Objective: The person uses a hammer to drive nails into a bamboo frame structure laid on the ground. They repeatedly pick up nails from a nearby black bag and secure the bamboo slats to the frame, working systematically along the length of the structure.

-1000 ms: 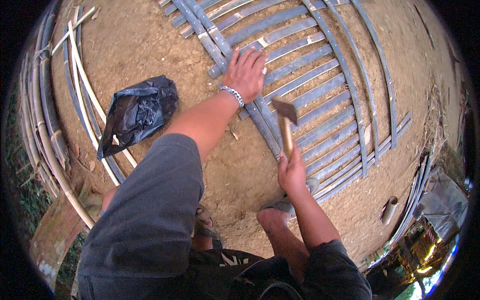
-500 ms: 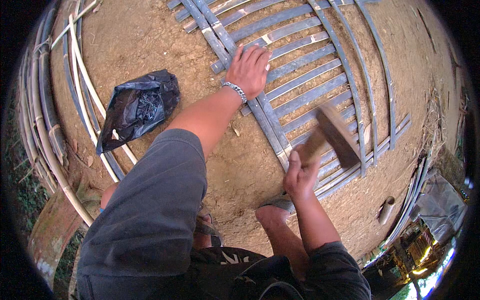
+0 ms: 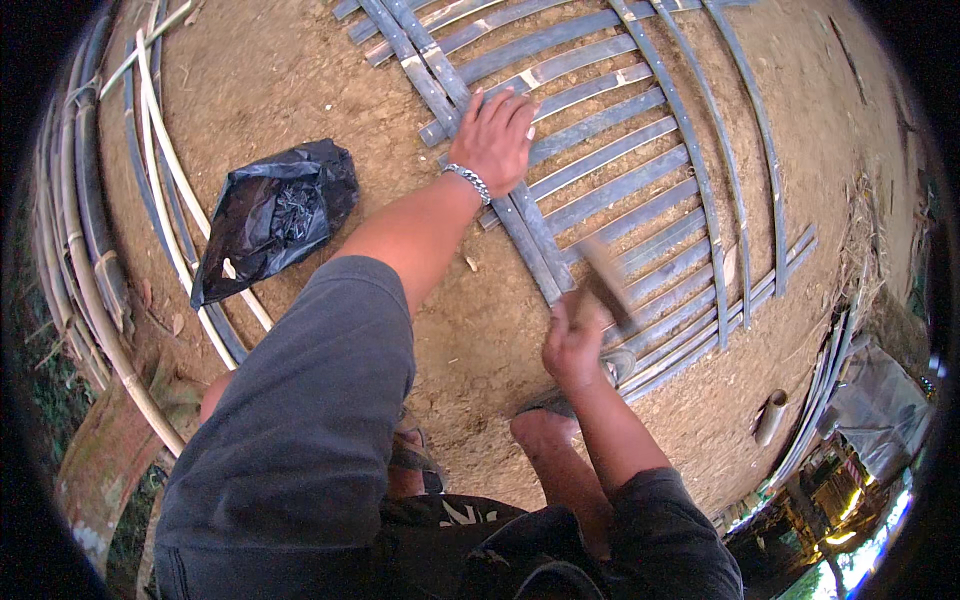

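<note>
A lattice of dark split bamboo strips lies on the bare earth ahead of me. My left hand, with a chain bracelet at the wrist, presses palm down on the paired long strips along its left side, fingers stretched out. My right hand is closed round the short handle of a hammer. The hammer's brown head is smeared by motion over the lattice's near left corner, so contact with the strips cannot be made out. Small dark nails lie in an opened black plastic bag.
Pale bamboo strips run beneath the bag's left side. Bamboo poles are stacked at the far left. My foot is near the lattice's near end. A short bamboo tube and a plastic sheet lie to the right.
The hammer has swung left and turned, its head now closer to the paired strips. My right hand moved slightly left with it. My left hand remains on the strips.
</note>
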`<state>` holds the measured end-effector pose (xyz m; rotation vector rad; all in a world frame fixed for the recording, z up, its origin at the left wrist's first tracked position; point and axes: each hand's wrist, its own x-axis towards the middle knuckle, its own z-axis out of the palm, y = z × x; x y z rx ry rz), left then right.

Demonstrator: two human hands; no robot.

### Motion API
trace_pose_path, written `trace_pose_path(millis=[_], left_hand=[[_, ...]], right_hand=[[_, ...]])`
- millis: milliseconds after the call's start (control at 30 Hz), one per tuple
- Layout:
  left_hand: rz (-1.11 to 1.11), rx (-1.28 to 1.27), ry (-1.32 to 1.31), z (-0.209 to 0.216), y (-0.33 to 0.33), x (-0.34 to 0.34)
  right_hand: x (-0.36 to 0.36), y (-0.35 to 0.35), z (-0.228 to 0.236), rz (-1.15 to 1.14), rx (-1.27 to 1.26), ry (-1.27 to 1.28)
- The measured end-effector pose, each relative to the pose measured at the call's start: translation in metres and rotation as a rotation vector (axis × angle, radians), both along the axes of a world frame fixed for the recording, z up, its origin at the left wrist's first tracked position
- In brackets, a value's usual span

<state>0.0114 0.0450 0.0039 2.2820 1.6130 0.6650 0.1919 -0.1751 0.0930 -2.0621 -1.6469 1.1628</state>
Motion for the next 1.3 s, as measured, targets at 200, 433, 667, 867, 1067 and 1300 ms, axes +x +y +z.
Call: trace_pose_path(millis=[200,433,667,867,1067,1300], left_hand=[[0.012,0.008,0.057,-0.002,0.002,-0.003],[0.015,0.025,-0.155,-0.005,-0.002,0.003],[0.083,0.012,-0.218,-0.006,0.003,-0.029],[0.050,-0.387,-0.294,0.114,-0.023,-0.108],[0.050,-0.502,0.434,0.124,-0.077,-0.234],[0.746,-0.064,-0.226,0.041,-0.109,-0.242]], right_hand=[[0.007,-0.004,0.008,0.000,-0.152,-0.058],[0.004,-0.013,-0.018,0.123,-0.084,-0.184],[0.062,-0.021,0.043,0.033,-0.118,-0.257],[0.225,-0.074,0.125,-0.048,-0.327,-0.575],[0.306,-0.259,0.204,-0.284,-0.326,-0.758],[0.169,-0.365,0.194,-0.922,-0.521,-0.455]])
